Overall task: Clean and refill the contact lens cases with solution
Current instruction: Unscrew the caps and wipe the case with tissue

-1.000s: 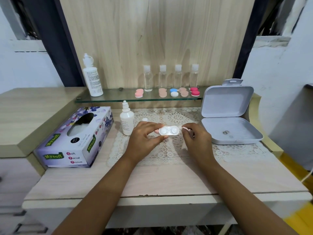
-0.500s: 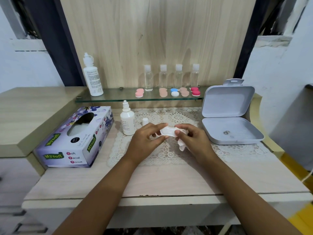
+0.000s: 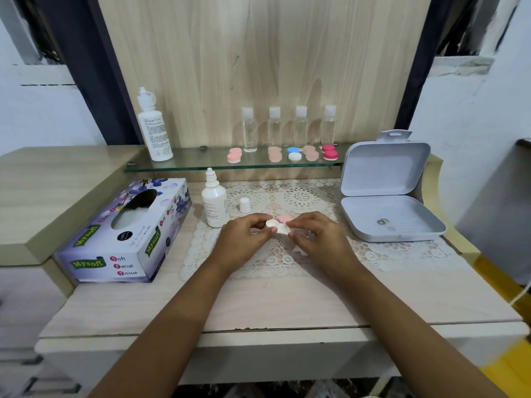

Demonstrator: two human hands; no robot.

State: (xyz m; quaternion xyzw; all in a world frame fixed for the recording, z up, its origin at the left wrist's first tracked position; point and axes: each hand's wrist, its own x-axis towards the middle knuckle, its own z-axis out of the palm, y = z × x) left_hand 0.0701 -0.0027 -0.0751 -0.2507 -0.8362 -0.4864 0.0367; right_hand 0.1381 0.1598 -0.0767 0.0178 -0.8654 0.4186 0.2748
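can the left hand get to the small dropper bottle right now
Probably yes: the dropper bottle stands close beside the left hand, nothing between them, though that hand pinches the lens case and must release it first.

The fingers of the left hand (image 3: 244, 237) and right hand (image 3: 319, 239) cover much of the white lens case (image 3: 272, 223), and the tissue (image 3: 284, 230) shows only as a scrap. Small bits (image 3: 383, 222) in the open box (image 3: 408, 234) are too tiny to identify. Print on the tall bottle (image 3: 155, 130) is unreadable.

Bottle (image 3: 215, 206), cap (image 3: 244, 205) beside left hand (image 3: 244, 235)
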